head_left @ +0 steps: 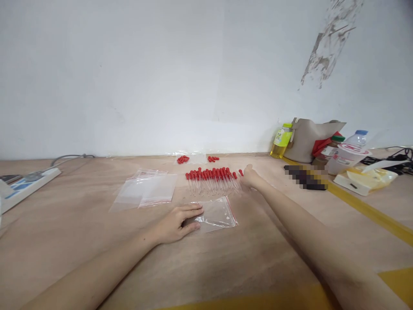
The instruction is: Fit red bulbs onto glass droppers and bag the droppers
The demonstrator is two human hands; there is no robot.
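Observation:
Droppers with red rubber bulbs and thin clear tubes (213, 175) lie side by side in a row on the wooden table. My left hand (180, 221) rests on the left part of a clear zip bag (217, 214) in front of the row, fingers stretched out and thumb apart. At the right end of the row is my right hand (250, 177), close beside a single dropper's red bulb (240, 172). Its fingers are mostly hidden and blurred, so I cannot see whether they grip that dropper. Further zip bags (156, 189) lie overlapping left of the droppers.
Loose red bulbs (183, 159) and a second small group (213, 159) lie near the wall, by clear plastic. A power strip (30, 187) is at left. At right stand a yellow drink bottle (281, 141), a grey-beige container (305, 137) and a plastic cup (346, 159).

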